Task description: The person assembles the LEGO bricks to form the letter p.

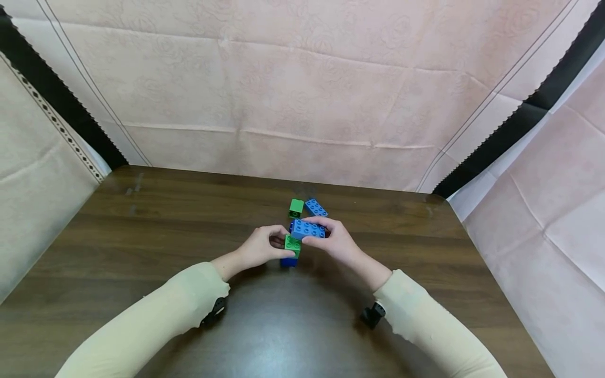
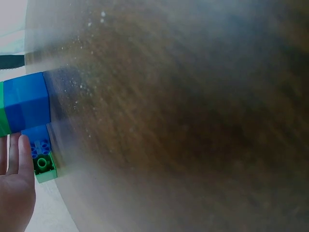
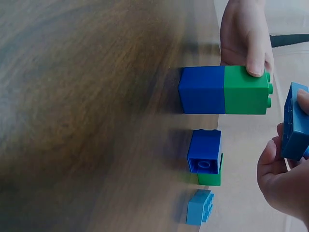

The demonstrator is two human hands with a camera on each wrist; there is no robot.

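Note:
A green block (image 1: 292,245) sits on top of a dark blue block (image 1: 288,262) on the table, studs up. My left hand (image 1: 264,247) grips the green block, with the thumb on its near side; the right wrist view shows that thumb on the green block (image 3: 244,92). My right hand (image 1: 333,241) pinches a long blue brick (image 1: 307,230) between thumb and fingers. In the right wrist view this long brick (image 3: 297,125) is held above the stack's studs, apart from them, studs partly hidden by my fingers.
Beyond the hands, a green block (image 1: 296,208) and a blue studded brick (image 1: 316,207) lie on the wooden table (image 1: 189,226). Another dark blue block (image 3: 203,151) lies on its side near them. A pale cloth (image 1: 283,94) hangs behind the table's far edge.

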